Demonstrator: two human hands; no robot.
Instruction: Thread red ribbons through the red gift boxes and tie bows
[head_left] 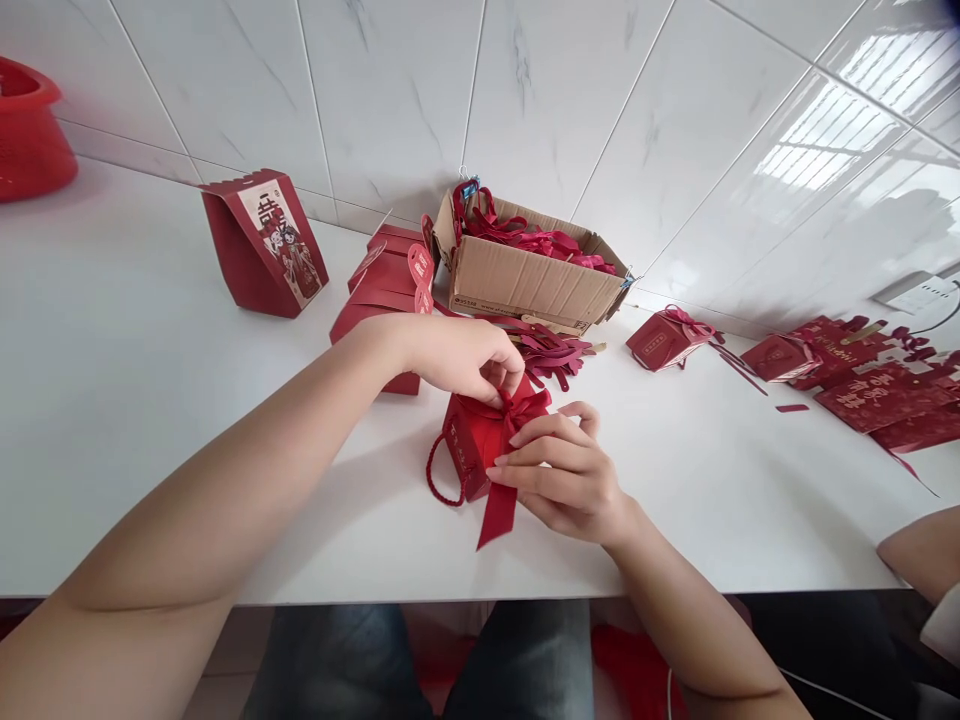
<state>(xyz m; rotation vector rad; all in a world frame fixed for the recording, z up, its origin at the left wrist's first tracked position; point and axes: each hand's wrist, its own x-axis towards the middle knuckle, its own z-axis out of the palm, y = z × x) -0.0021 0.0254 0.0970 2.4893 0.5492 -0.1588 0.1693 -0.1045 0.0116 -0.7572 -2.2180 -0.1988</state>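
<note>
In front of me on the white table stands a small red gift box [463, 448] with a twisted cord handle [433, 470] hanging at its left side. A red ribbon [498, 514] is tied in a bow on its top, one tail hanging down toward me. My left hand [469, 360] reaches over from the far side, its fingers pinched on the ribbon by the bow. At the right side of the box, my right hand [566, 470] has its fingertips against the ribbon below the knot; the thumb is partly hidden, so its grip is unclear.
Behind the box lie loose ribbons [555, 352] and a cardboard box [525, 280] of ribbons. Red boxes [382, 285] stand at left, with a printed house-shaped box [262, 245]. Further right are finished-looking boxes [667, 338] and red bags [862, 385]. Another person's arm [926, 550] rests at the right edge.
</note>
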